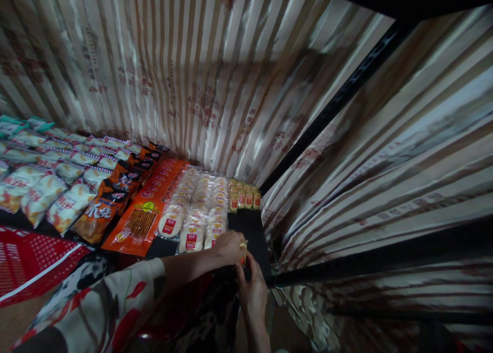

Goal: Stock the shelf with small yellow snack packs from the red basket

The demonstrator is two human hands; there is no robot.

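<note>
My left hand [230,248] is closed on a small gold snack packet [243,260] at the front edge of the black tabletop [246,227]. From below, my right hand [252,287] pinches the lower part of the same packet between thumb and fingers. Most of the packet is hidden by my fingers. Beyond my hands, similar gold packets [245,199] stand in short rows at the back right. Clear-wrapped round white crackers [191,235] with red labels lie in columns just left of my left hand.
Left of the crackers lie a flat orange snack bag [134,227], orange-and-black bags [100,211] and white snack bags [73,204]. A red basket [34,260] is at lower left. Striped curtain [173,75] hangs behind, with a dark frame bar [327,106] slanting across it.
</note>
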